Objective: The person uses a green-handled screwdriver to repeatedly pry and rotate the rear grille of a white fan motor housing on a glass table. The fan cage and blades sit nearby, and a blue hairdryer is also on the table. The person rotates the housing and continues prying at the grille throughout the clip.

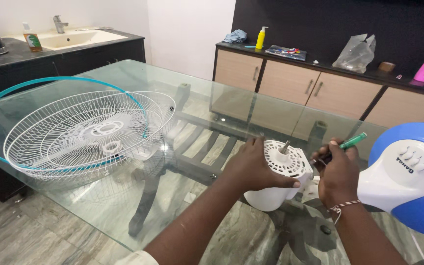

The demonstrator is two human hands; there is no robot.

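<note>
Glass tabletop (197, 103): clear, spans the scene; stone floor and dark table frame visible through it.

Fan guards (92, 132): two white wire grilles, one nested on the other, with a teal ring around the rim; lying flat on the left side of the tabletop, well apart from the hands.

Fan base (408, 176): blue and white, round, with a row of white push buttons; at the right edge, just beside the right wrist.

Fan motor housing (280, 174): white, vented top, metal shaft pointing up; near centre-right of the tabletop, between the two hands.

Left hand (253, 167): closed over the left side of the motor housing, thumb along its lower edge.

Right hand (339, 169): curled around a green-handled screwdriver (352, 143), its tip angled down toward the housing; threaded bracelet at the wrist.

Far sideboard (320, 83): wooden doors, carrying a yellow bottle, pink bottle, clear plastic bag.
</note>
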